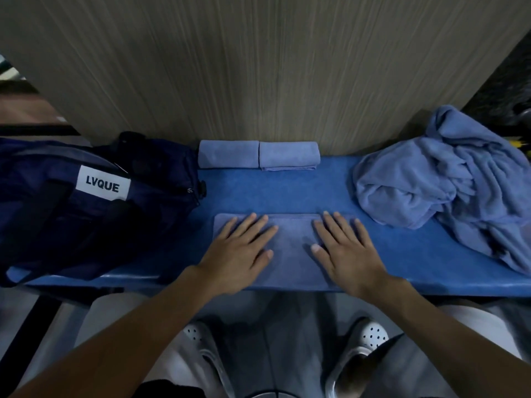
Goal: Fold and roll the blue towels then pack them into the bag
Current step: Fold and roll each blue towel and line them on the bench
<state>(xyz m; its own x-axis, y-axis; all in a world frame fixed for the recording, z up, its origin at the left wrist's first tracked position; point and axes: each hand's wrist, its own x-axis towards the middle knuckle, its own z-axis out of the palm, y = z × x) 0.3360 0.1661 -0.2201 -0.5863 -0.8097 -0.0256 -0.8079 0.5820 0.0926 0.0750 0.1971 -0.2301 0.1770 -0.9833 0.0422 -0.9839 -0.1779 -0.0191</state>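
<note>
A folded blue towel (291,248) lies flat on the blue bench (287,191), hanging a little over the front edge. My left hand (238,248) presses flat on its left half, fingers straight. On the towel's right half my right hand (344,251) lies flat too, fingers spread. Two rolled blue towels (230,154) (289,155) lie side by side at the back against the wall. A dark navy bag (86,208) with a white LVQUE label sits at the left end of the bench.
A heap of several crumpled blue towels (448,182) fills the right end of the bench. A wood-grain wall (258,67) rises directly behind. Below the bench edge are my legs and white perforated shoes (370,340) on a grey floor.
</note>
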